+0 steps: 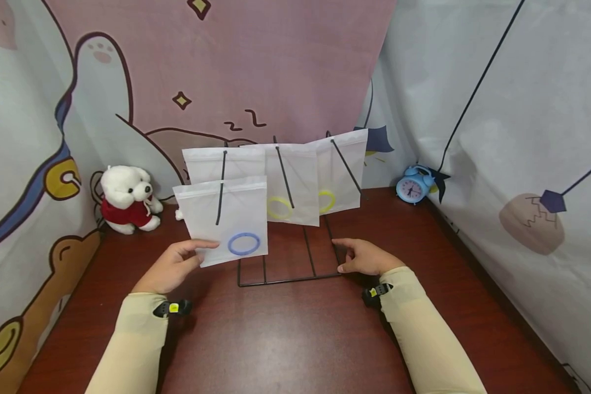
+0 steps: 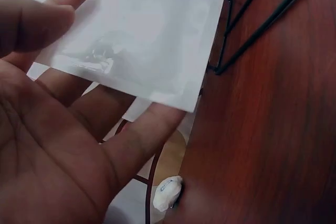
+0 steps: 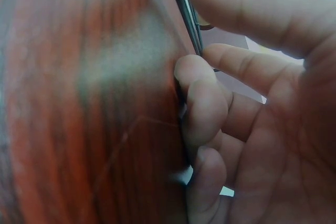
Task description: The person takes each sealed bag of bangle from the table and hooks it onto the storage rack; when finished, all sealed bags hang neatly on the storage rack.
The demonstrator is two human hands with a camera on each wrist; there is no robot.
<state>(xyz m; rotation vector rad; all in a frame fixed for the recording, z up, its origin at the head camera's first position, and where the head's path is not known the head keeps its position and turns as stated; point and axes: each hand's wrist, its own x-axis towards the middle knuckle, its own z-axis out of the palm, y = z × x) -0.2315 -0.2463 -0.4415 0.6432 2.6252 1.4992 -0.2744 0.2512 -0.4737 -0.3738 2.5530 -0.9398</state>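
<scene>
A black wire rack [image 1: 290, 280] stands on the table, with white zip bags hanging from its prongs. On its left prong hangs a front bag [image 1: 226, 219], a blue ring [image 1: 243, 244] showing through. My left hand [image 1: 174, 265] is at that bag's lower left corner, index finger across the front. In the left wrist view, other fingers [image 2: 152, 129] lie fairly straight behind the bag [image 2: 152, 51]. My right hand [image 1: 366, 257] holds the rack's front right corner with thumb and index finger. The right wrist view shows the remaining fingers [image 3: 207, 103] curled beside the table.
Behind the front bag hangs another bag [image 1: 202, 164]. The middle bag [image 1: 295, 169] and right bag [image 1: 345, 158] each show a yellow ring. A white plush bear [image 1: 128, 200] in red sits at left. A blue alarm clock [image 1: 413, 185] stands at the back right.
</scene>
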